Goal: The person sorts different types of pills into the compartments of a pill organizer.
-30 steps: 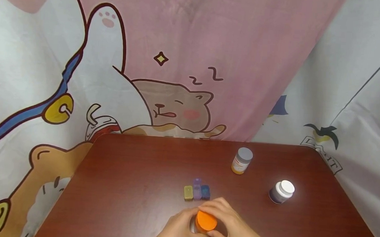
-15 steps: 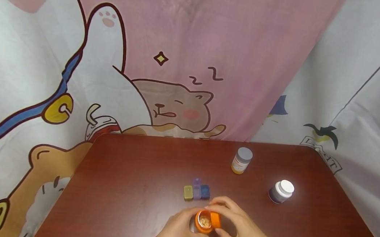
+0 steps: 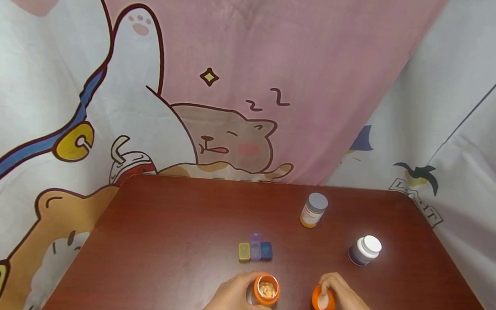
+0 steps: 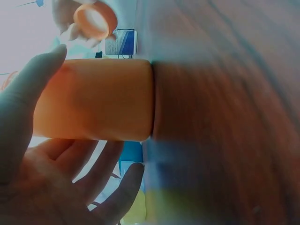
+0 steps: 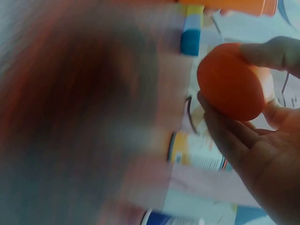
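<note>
An uncapped orange pill bottle (image 3: 264, 304) stands on the table at the near middle, with pale pills (image 3: 267, 290) showing inside. My left hand (image 3: 231, 298) grips its side; in the left wrist view the bottle (image 4: 98, 101) has its base on the tabletop and the thumb across its upper part. To the right, my right hand (image 3: 351, 307) pinches the orange cap (image 3: 316, 302), its pale inside turned toward the head camera. The right wrist view shows the cap's (image 5: 229, 82) smooth top between thumb and fingers. Beyond the bottle lies a small pillbox (image 3: 255, 252) with yellow, purple and blue compartments, the purple lid raised.
A grey-lidded bottle (image 3: 314, 210) with a yellow base stands toward the back right. Nearer the right edge is a dark-labelled bottle with a white cap (image 3: 365, 251). The reddish-brown table (image 3: 171, 226) ends at a hanging cartoon-print cloth (image 3: 320, 83).
The cap has come off the orange bottle, and my right hand has carried it away to the right. My left hand still holds the bottle in about the same place.
</note>
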`<state>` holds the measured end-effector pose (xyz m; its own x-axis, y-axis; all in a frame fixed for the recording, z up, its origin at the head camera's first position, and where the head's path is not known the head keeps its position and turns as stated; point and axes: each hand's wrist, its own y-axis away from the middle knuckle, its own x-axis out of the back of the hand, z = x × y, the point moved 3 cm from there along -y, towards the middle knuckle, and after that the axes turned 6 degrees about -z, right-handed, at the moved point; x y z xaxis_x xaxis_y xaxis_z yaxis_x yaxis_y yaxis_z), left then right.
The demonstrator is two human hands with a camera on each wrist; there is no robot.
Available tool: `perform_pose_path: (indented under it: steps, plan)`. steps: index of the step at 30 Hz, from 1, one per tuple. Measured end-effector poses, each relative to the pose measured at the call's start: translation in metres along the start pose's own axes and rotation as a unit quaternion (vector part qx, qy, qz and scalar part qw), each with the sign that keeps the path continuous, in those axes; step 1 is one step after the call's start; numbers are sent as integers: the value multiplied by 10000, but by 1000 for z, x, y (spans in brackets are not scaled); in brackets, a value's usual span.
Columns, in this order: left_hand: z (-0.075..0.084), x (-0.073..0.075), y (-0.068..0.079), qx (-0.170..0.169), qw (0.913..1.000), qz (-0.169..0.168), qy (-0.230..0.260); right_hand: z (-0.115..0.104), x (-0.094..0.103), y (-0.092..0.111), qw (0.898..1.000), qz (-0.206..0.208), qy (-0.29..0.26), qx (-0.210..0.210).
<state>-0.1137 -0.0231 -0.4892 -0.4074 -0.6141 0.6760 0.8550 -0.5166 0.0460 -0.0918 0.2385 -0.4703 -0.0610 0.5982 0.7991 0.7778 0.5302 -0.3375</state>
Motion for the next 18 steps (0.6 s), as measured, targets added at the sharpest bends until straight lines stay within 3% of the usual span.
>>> perform_pose_path:
  steps: [5,10,18]
  plan:
    - [-2,2,3,-88,9997,-177,-148,11,2,11,9992,40,380,69]
    - [-2,4,3,-231,9987,-325,-319,24,-1,21,9989,315,145,323]
    - [0,12,2,-203,9968,-700,-337,39,-1,38,9973,567,446,151]
